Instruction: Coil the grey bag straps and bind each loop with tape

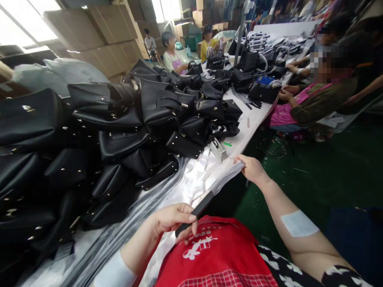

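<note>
My left hand [176,220] is closed around a flat black strap [203,203], low in front of the red apron [209,251]. A clear plastic sleeve [226,175] covers the strap's far end and stretches from it up to the right. The sleeve's other end is pinched in the fingers of my right hand [253,169], out past the table edge. Beside my left forearm, several more straps in clear plastic [119,235] lie in a long bundle on the table. White wrapping pieces [194,177] are heaped just beyond my hands.
A large pile of black handbags [116,107] covers the left and middle of the long white table [248,119]. A small green object [227,144] lies near its edge. Across and along the table sit co-workers, one in a pink apron [287,109]. Cardboard boxes [89,32] are stacked behind.
</note>
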`<state>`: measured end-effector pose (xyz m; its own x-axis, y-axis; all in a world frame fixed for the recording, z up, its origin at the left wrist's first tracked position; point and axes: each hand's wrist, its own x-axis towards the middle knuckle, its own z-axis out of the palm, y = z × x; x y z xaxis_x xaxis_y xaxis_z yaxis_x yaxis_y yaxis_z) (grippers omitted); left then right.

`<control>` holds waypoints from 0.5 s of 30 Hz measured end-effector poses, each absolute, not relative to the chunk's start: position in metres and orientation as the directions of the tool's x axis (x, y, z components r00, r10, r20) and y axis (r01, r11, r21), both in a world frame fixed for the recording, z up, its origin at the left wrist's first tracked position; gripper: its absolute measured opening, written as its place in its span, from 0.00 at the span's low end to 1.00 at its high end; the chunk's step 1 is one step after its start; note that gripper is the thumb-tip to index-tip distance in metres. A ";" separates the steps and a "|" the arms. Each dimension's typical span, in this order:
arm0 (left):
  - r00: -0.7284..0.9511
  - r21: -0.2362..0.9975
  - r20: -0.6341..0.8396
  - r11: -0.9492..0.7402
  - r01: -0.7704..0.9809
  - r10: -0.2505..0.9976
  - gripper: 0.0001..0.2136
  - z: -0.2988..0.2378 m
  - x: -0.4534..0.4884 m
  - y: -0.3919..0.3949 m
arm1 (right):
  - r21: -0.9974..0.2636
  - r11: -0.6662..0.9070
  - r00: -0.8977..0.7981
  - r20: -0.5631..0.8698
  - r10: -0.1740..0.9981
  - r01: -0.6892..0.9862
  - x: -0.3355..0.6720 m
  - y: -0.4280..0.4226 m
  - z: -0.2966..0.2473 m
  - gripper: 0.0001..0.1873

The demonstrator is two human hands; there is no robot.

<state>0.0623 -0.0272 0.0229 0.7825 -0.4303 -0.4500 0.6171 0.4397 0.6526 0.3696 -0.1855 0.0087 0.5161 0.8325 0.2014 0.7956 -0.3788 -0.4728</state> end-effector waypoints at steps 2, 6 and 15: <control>0.821 0.624 -0.395 0.535 0.570 -0.413 0.19 0.029 0.052 -0.017 | -0.477 -0.387 0.511 0.159 0.845 0.789 0.373 -0.188 0.003 0.10; 0.968 0.529 -0.192 0.848 -0.037 0.162 0.15 0.063 0.058 0.008 | -0.526 -0.377 0.395 -0.084 0.915 0.762 0.349 -0.183 -0.008 0.10; 0.652 0.931 0.298 -0.362 -0.038 0.698 0.14 0.054 0.129 0.022 | -0.954 -0.093 -0.159 -0.143 0.977 0.286 0.252 -0.160 0.015 0.22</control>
<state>0.1285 0.0215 0.0541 0.6517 0.6975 0.2980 -0.0383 -0.3621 0.9314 0.2522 -0.1604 0.0153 -0.1594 0.9768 -0.1428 0.2856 -0.0929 -0.9538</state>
